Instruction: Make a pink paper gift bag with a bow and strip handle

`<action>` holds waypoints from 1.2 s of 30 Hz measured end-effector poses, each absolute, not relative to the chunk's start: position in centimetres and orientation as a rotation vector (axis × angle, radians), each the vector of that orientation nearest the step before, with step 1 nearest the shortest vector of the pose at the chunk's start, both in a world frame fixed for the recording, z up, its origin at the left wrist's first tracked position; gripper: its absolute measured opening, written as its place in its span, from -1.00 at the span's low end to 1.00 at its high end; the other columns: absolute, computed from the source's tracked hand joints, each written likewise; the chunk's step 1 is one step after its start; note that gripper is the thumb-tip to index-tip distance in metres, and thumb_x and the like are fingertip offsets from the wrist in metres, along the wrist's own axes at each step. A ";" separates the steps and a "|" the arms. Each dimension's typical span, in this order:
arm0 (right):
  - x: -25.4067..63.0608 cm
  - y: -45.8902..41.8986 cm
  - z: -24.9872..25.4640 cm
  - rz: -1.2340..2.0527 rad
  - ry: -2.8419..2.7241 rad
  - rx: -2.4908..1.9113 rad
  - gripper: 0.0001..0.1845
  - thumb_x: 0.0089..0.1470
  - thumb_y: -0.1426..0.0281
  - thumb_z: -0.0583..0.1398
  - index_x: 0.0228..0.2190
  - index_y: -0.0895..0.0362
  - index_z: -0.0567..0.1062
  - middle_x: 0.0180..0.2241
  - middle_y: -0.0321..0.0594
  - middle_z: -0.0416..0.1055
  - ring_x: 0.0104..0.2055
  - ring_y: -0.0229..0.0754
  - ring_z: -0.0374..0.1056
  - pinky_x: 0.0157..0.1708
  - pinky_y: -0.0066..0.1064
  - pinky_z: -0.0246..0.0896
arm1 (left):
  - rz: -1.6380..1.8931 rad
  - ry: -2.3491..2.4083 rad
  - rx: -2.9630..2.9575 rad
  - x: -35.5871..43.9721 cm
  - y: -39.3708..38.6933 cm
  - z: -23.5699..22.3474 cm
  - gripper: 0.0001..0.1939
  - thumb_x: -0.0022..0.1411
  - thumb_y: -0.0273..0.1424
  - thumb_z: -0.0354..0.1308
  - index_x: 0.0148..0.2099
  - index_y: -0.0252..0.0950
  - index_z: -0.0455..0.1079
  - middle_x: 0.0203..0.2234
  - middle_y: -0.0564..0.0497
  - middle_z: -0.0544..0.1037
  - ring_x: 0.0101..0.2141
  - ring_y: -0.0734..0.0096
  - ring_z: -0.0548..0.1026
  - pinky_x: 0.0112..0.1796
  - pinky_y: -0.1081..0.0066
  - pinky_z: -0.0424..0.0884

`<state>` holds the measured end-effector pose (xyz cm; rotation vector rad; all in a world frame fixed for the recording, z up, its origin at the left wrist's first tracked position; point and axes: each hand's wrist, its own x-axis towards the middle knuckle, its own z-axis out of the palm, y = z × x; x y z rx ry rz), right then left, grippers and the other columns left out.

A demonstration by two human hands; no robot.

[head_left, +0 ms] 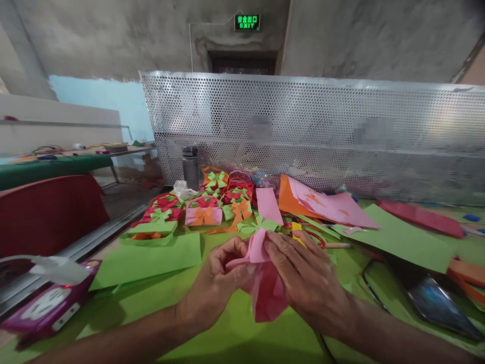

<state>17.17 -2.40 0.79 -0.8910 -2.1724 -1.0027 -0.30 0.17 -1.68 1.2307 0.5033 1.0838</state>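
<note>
A folded piece of pink felt (pixel 265 293) is held up between both hands, above the green tabletop (pixel 212 323). My left hand (pixel 222 270) pinches a narrow pink strip at its upper left edge. My right hand (pixel 306 273) has its fingers closed over the upper right side, hiding part of it. Just behind the hands lie a light green felt bow (pixel 257 225) and a yellow piece (pixel 298 232). Small felt bags with bows stand further back, among them a pink one with an orange bow (pixel 204 216).
Green felt sheets lie left (pixel 151 258) and right (pixel 401 235). A phone (pixel 439 303) rests at right, a purple power strip (pixel 49 308) at left. A grey bottle (pixel 190 169) stands before the perforated metal panel (pixel 310 131). A red chair (pixel 49 217) is beyond the left edge.
</note>
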 end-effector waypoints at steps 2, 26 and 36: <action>17.1 -2.4 0.8 -0.991 -2.181 -0.886 -0.60 0.16 0.58 -0.14 -0.17 0.38 0.44 -0.12 0.07 0.44 -0.12 0.00 0.37 -0.06 -0.04 0.11 | 1.090 0.504 1.243 -0.3 0.2 -1.6 -0.80 0.06 -0.40 0.22 -0.34 -0.31 0.22 -0.50 0.10 0.37 -0.51 0.61 0.29 -0.49 0.59 0.24; 15.7 -3.1 0.0 -1.084 -2.229 -1.082 -0.57 0.10 0.59 -0.12 -0.10 0.46 0.40 -0.10 0.20 0.40 -0.13 0.11 0.36 -0.06 0.07 0.05 | 1.176 0.642 1.576 0.7 -1.0 -0.1 -0.65 0.22 -0.42 0.02 0.06 -0.30 0.33 -0.20 -0.03 0.51 -0.23 0.36 0.44 -0.17 0.45 0.37; 15.0 -3.8 0.5 -1.039 -2.186 -1.102 -0.58 0.04 0.62 -0.08 -0.11 0.43 0.41 -0.14 0.13 0.42 -0.12 0.10 0.34 -0.17 -0.05 0.25 | 1.170 0.691 1.610 0.7 -1.1 -0.1 -0.71 0.23 -0.37 0.00 -0.03 -0.33 0.37 -0.33 -0.02 0.49 -0.35 0.39 0.39 -0.26 0.45 0.36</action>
